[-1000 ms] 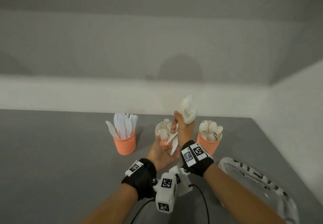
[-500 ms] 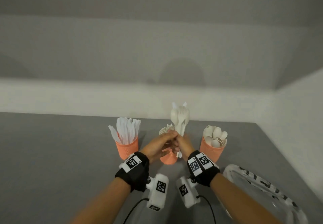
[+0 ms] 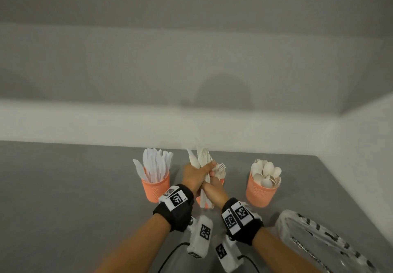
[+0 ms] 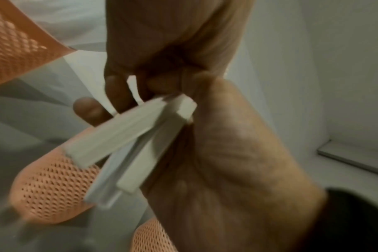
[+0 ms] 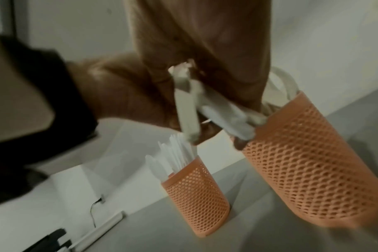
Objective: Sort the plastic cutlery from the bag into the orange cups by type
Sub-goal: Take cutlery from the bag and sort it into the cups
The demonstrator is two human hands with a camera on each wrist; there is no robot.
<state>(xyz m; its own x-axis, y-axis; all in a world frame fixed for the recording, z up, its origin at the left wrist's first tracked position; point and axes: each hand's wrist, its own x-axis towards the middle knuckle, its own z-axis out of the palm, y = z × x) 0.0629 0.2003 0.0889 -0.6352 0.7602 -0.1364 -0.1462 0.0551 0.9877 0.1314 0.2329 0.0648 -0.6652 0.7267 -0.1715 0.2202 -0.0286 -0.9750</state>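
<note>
A bundle of white plastic cutlery (image 3: 201, 159), forks and knives among it, stands upright in front of the middle cup. My left hand (image 3: 196, 176) grips it round the middle, and my right hand (image 3: 214, 190) holds the handles just below. The handles (image 4: 136, 139) fan out under my left palm. Three orange mesh cups stand in a row: the left cup (image 3: 157, 190) holds knives, the middle cup (image 3: 221, 180), mostly hidden by my hands, holds forks, and the right cup (image 3: 260, 195) holds spoons. The clear plastic bag (image 3: 319, 240) lies at the lower right.
The cups stand on a grey table (image 3: 63, 187) near a white back wall (image 3: 106, 123). A side wall (image 3: 361, 155) closes the right edge. In the right wrist view the knife cup (image 5: 196, 201) and fork cup (image 5: 309, 170) stand close together.
A second ago my right hand alone held the bundle up and my left palm lay open below. My left hand has since closed round the bundle, which now sits lower and leans left.
</note>
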